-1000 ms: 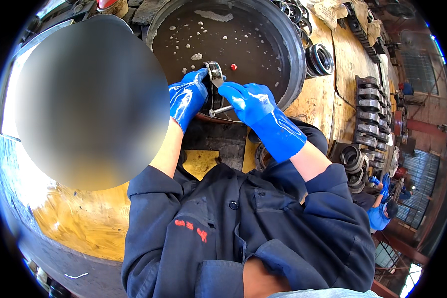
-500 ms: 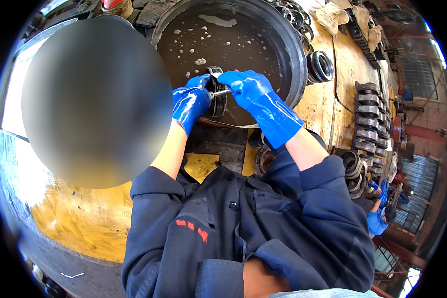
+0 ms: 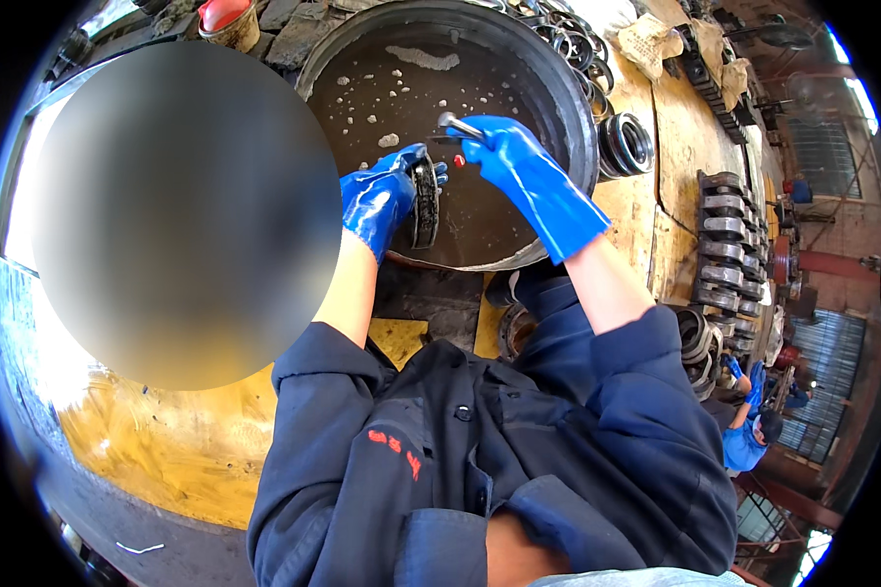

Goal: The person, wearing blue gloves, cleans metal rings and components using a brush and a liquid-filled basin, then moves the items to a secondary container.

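Note:
My left hand (image 3: pixel 380 196), in a wet blue glove, is closed around a dark metal ring (image 3: pixel 425 203) held on edge over a round basin (image 3: pixel 585 117) of murky brown water. Some fingertips show past the ring's far side. My right hand (image 3: pixel 511 157), gloved in blue too, grips a metal rod tool (image 3: pixel 462 127) with a rounded, shiny end pointing left. The tool is above and right of the ring, apart from it. Just under the right fingers shows a small red spot that I cannot make out.
Several dark rings (image 3: pixel 582 59) lie at the basin's right, beside a stack of rings (image 3: pixel 626 145) on the wooden bench (image 3: pixel 646 220). Farther right stands a crankshaft-like metal part (image 3: pixel 724 235). A red-topped pot (image 3: pixel 230 22) sits back left. Another person (image 3: pixel 744 440) works at far right.
My right hand has lifted the rod tool off the ring, up and to the right, and its angle has changed. The left hand still holds the ring, now shifted slightly down.

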Demonstrator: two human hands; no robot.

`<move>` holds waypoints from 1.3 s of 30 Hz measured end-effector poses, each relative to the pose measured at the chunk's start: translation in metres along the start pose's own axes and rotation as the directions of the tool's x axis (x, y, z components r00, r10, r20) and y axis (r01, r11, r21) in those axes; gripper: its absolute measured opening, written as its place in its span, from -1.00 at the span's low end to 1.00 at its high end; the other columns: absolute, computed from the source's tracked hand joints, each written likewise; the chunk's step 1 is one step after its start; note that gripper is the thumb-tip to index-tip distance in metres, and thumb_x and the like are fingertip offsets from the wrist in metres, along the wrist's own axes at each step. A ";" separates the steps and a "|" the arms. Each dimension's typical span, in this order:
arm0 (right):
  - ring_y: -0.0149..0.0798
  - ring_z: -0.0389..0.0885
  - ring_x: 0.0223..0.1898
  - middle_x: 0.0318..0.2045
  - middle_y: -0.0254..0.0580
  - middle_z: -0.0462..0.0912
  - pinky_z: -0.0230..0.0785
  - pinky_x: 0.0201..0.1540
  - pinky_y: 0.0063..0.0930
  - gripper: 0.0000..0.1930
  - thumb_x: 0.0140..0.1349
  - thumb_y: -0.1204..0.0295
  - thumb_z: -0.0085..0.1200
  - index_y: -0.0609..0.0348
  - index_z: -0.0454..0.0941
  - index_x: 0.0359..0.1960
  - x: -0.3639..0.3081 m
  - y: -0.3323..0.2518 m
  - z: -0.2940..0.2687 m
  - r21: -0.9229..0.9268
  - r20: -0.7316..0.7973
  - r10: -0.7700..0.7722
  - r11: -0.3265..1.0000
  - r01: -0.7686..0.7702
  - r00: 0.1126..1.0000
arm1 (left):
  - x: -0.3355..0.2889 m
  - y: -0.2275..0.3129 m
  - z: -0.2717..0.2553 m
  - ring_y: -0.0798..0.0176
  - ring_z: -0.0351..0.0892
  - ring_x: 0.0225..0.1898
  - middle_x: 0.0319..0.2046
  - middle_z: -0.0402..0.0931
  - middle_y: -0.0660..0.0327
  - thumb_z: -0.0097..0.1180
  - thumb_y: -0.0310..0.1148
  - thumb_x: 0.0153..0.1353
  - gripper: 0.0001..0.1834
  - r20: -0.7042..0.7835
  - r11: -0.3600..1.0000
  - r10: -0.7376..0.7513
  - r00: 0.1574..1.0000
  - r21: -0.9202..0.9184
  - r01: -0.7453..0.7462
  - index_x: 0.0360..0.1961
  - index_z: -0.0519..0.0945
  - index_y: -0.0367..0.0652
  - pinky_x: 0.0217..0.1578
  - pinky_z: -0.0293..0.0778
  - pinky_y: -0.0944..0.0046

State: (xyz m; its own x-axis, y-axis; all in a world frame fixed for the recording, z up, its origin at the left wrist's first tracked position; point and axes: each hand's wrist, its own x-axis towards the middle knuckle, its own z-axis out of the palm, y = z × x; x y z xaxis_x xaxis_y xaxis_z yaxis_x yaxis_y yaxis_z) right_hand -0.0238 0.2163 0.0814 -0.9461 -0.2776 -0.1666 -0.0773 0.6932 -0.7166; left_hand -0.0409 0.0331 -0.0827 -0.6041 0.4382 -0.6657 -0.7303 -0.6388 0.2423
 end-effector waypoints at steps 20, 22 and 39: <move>-0.08 0.72 -0.39 -0.22 -0.27 0.72 0.59 -0.36 -0.18 -0.62 0.10 0.54 0.20 -0.09 0.65 -0.01 -0.088 -0.016 0.042 -0.541 0.006 -0.569 0.690 0.481 0.822 | -0.125 -0.020 0.010 0.17 0.62 -0.02 -0.08 0.64 0.08 0.04 -0.71 0.30 -0.63 0.457 0.377 0.235 0.858 0.771 -0.513 0.10 0.64 -0.29 0.07 0.53 0.30; -0.09 0.73 -0.41 -0.20 -0.27 0.72 0.59 -0.37 -0.18 -0.66 0.13 0.52 0.21 -0.04 0.65 -0.03 -0.080 -0.013 0.044 -0.537 -0.009 -0.582 0.689 0.487 0.813 | -0.127 -0.019 0.012 0.18 0.61 -0.03 -0.06 0.63 0.11 -0.01 -0.71 0.32 -0.61 0.451 0.409 0.207 0.868 0.766 -0.495 0.13 0.63 -0.30 0.06 0.53 0.30; -0.04 0.79 -0.19 -0.19 -0.16 0.82 0.62 -0.10 -0.25 -0.68 0.36 0.46 0.10 -0.08 0.75 0.08 0.009 0.005 0.039 -0.412 -0.091 -0.119 0.908 0.071 0.989 | -0.137 -0.019 0.033 0.32 0.49 -0.08 -0.06 0.53 0.19 0.13 -0.41 0.19 -0.55 0.342 0.786 0.119 0.932 0.541 -0.299 0.13 0.48 -0.22 0.02 0.42 0.31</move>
State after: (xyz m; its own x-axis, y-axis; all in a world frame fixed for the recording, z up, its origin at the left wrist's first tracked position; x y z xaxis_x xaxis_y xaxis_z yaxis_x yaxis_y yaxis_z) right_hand -0.0206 0.1912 0.0494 -0.9549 -0.2963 -0.0178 -0.2671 0.8839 -0.3839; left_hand 0.0455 0.0063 0.0266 -0.7592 0.5485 -0.3504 -0.5663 -0.2913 0.7710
